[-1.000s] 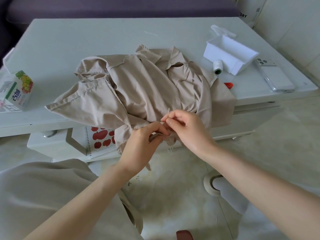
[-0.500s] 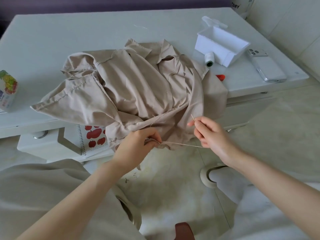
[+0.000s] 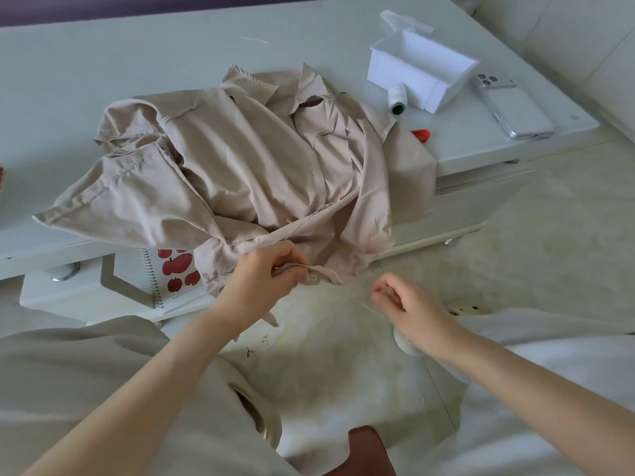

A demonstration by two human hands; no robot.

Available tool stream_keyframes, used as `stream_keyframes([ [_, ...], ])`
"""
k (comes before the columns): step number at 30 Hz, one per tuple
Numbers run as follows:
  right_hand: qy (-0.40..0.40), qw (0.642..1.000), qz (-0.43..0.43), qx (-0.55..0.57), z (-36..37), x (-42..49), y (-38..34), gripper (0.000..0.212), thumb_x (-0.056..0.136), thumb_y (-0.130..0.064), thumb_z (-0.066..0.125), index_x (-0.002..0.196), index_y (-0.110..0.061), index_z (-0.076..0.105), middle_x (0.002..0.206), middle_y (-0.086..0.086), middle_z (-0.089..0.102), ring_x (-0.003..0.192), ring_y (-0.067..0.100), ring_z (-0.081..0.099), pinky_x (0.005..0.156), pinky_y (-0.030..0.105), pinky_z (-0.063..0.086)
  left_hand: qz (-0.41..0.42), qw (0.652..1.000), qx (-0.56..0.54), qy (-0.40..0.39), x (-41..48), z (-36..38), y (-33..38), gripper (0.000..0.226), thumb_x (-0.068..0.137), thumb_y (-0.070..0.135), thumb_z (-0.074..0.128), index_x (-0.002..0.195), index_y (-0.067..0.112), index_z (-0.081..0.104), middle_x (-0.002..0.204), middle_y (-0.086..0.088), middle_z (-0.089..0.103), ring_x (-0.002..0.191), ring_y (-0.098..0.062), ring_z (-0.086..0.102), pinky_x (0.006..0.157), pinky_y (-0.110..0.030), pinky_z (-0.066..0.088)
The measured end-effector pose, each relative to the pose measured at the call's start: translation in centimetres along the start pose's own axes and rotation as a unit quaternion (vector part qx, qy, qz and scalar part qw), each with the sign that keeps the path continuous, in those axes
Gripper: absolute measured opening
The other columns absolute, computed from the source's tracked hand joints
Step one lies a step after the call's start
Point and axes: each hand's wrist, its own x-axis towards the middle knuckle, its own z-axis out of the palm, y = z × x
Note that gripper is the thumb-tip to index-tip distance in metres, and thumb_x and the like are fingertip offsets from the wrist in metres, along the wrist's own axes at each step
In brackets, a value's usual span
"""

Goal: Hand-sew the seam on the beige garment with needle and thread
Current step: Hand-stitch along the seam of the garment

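The beige garment (image 3: 247, 173) lies crumpled on the white table (image 3: 103, 63), its near part spilling over the front edge and hanging toward the person. The left hand (image 3: 264, 280) reaches up from the lower left on a bare forearm, wrist bent, fingers curled, and pinches a small fold of the garment's hanging edge (image 3: 323, 274) between thumb and fingertips, holding it out level in front of the table. The right hand (image 3: 412, 304) sits just to the right of that fold and a little lower, apart from the cloth, with its forearm running in from the lower right. Its fingers are curled in and the thumb meets the forefinger in a pinch on a fine pale thread (image 3: 366, 305) that runs back toward the held fold. The needle is too small to make out. On the far right of the table stand a white box (image 3: 395, 77), a thread spool (image 3: 397, 99) just beside it, and a phone (image 3: 513, 109). An apple-printed notebook (image 3: 175, 273) lies on the shelf below.
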Motion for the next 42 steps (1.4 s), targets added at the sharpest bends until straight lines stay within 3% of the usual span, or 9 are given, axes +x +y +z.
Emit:
stream_keyframes([
  [6,-0.019,0.989,-0.003,0.149,1.8,2.6,-3.6,0.01,0.089,-0.032,0.061,0.082,-0.029,0.057,0.054,-0.016,0.045,0.052,0.003,0.039,0.057,0.022,0.03,-0.015,0.998,-0.054,-0.021,-0.2,-0.3,0.5,0.013,0.094,0.01,0.054,0.085,0.012,0.062,0.043,0.015,0.047,0.04,-0.003,0.038,0.042,-0.026,0.041],
  [13,0.004,0.978,-0.011,0.211,1.3,3.8,-4.7,0.028,0.093,-0.024,0.057,0.065,-0.027,0.057,0.055,-0.016,0.05,0.059,0.004,0.043,0.063,0.027,0.034,-0.019,0.998,-0.061,-0.006,-0.4,-0.8,0.3,0.016,0.094,0.011,0.055,0.08,0.016,0.062,0.045,0.012,0.047,0.043,-0.004,0.036,0.038,-0.021,0.039],
  [17,0.033,0.98,0.01,0.194,0.0,3.7,-3.8,0.023,0.094,-0.021,0.055,0.072,-0.021,0.061,0.056,-0.025,0.059,0.057,-0.006,0.051,0.06,0.01,0.036,-0.013,0.998,-0.054,-0.008,-0.5,-1.0,0.4,0.016,0.095,0.011,0.055,0.08,0.017,0.061,0.044,0.011,0.046,0.04,-0.004,0.036,0.036,-0.02,0.037],
  [24,0.088,0.985,0.056,0.137,-0.2,3.7,-0.4,0.033,0.094,-0.019,0.055,0.076,0.008,0.054,0.054,-0.004,0.038,0.047,0.004,0.032,0.05,0.021,0.022,-0.018,0.999,-0.045,-0.009,-0.7,-1.2,0.9,0.015,0.095,0.013,0.054,0.083,0.018,0.061,0.043,0.011,0.041,0.039,-0.004,0.035,0.035,-0.026,0.046],
  [30,0.105,0.985,0.084,0.11,0.0,3.5,0.5,0.03,0.094,-0.019,0.056,0.068,-0.004,0.053,0.048,-0.009,0.03,0.045,0.006,0.032,0.048,0.021,0.022,-0.014,0.999,-0.031,-0.006,-0.8,-0.9,0.9,0.015,0.094,0.013,0.054,0.083,0.018,0.062,0.047,0.009,0.044,0.041,-0.004,0.037,0.036,-0.022,0.042],
  [32,0.121,0.984,0.072,0.105,0.0,3.4,0.1,0.03,0.095,-0.02,0.054,0.073,0.0,0.052,0.049,-0.008,0.031,0.046,0.008,0.031,0.05,0.022,0.022,-0.01,0.999,-0.031,-0.004,-0.8,-0.9,0.8,0.017,0.094,0.014,0.055,0.081,0.02,0.062,0.05,0.004,0.047,0.041,-0.004,0.038,0.036,-0.021,0.04],
  [37,0.107,0.987,-0.027,0.113,-0.8,2.4,-3.4,0.005,0.092,-0.024,0.057,0.091,-0.019,0.057,0.058,-0.025,0.049,0.058,-0.001,0.045,0.058,0.014,0.033,-0.009,0.998,-0.055,0.0,-1.0,-1.1,1.3,0.016,0.095,0.013,0.054,0.082,0.019,0.062,0.048,0.005,0.046,0.042,-0.005,0.035,0.035,-0.024,0.044],
  [40,0.04,0.99,-0.079,0.107,-0.5,2.8,-5.1,0.015,0.086,-0.03,0.066,0.098,-0.023,0.06,0.062,-0.012,0.037,0.06,0.003,0.04,0.06,0.015,0.032,-0.017,0.997,-0.074,-0.005,-1.2,-1.2,1.8,0.013,0.095,0.013,0.053,0.086,0.016,0.062,0.048,0.008,0.045,0.044,-0.007,0.035,0.035,-0.038,0.051],
  [42,0.016,0.992,-0.107,0.071,0.0,3.4,-5.7,0.012,0.084,-0.028,0.069,0.084,-0.023,0.058,0.062,-0.01,0.032,0.058,0.006,0.037,0.058,0.018,0.029,-0.016,0.997,-0.073,0.0,-1.2,-1.3,1.9,0.013,0.095,0.014,0.053,0.085,0.017,0.062,0.049,0.004,0.044,0.045,-0.008,0.035,0.035,-0.037,0.051],
])
